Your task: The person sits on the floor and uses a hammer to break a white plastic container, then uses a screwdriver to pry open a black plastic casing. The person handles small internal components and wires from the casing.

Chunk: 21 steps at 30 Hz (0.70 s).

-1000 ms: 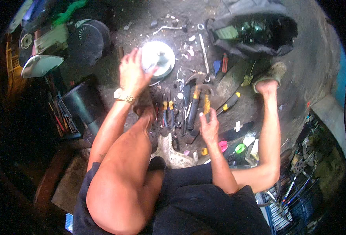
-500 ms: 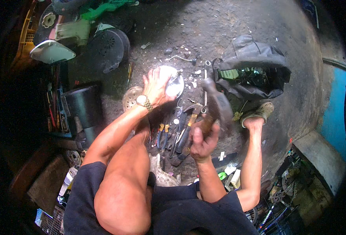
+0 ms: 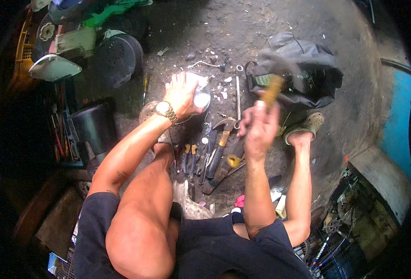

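Under my left hand [image 3: 181, 96] is a round, shiny metal disc [image 3: 202, 97]; the hand holds its left side, fingers spread over it and thumb along the near edge. A small stub sticks up at the disc's far rim. My right hand [image 3: 261, 122] is closed around the yellow-brown handle of a hammer [image 3: 273, 90], raised to the right of the disc and apart from it. Motion blurs the hammer's head, which is in front of the black bag [image 3: 324, 93]. Between my hands on the ground lies a second hammer [image 3: 223, 139] with a yellow and black handle.
Pliers [image 3: 189, 156] and several other tools lie near my feet. A long wrench [image 3: 238, 95] and white shards lie right of the disc. A screwdriver [image 3: 145, 88] is at the left, with a black bucket [image 3: 94, 128] beyond my left forearm. Bicycle-like parts crowd the lower right.
My right hand has swung the hammer up and to the right, toward the bag. My left hand stays on the disc. The whole view has shifted slightly.
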Each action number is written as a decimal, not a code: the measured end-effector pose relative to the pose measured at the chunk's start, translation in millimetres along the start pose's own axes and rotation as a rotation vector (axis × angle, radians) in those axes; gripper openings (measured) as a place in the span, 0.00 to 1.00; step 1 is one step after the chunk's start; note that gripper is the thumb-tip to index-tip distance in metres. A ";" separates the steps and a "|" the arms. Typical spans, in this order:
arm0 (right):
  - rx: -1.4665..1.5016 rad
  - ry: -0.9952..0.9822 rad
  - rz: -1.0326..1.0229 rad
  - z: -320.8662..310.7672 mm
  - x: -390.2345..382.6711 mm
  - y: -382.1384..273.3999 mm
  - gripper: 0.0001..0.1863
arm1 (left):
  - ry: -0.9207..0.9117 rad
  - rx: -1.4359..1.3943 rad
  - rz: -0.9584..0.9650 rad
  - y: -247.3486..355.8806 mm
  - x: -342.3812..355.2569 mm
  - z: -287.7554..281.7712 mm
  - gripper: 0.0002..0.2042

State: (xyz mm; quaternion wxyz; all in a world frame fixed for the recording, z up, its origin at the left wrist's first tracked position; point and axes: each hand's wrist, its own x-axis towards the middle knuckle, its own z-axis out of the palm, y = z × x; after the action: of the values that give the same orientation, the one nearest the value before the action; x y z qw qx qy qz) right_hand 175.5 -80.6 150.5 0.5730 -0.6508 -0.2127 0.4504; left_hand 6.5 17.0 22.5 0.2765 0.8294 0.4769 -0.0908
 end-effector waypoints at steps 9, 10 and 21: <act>-0.561 -0.196 0.311 -36.8 2.2 90.5 0.19 | 0.041 0.005 0.057 -2.9 3.6 -5.0 0.47; -0.418 -0.130 0.397 -33.1 -6.5 68.5 0.17 | 0.077 -0.017 0.079 -4.5 1.4 -3.7 0.47; -0.165 0.100 0.424 -50.4 -63.3 79.6 0.15 | 0.260 -1.537 -0.570 -56.8 5.7 85.1 0.24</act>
State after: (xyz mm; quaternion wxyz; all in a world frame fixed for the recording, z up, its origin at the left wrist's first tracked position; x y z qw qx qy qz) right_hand 166.4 -178.9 94.4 0.4202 -0.7471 -0.0790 0.5090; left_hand -28.7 -2.9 -71.7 0.6753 0.2604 0.6260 0.2905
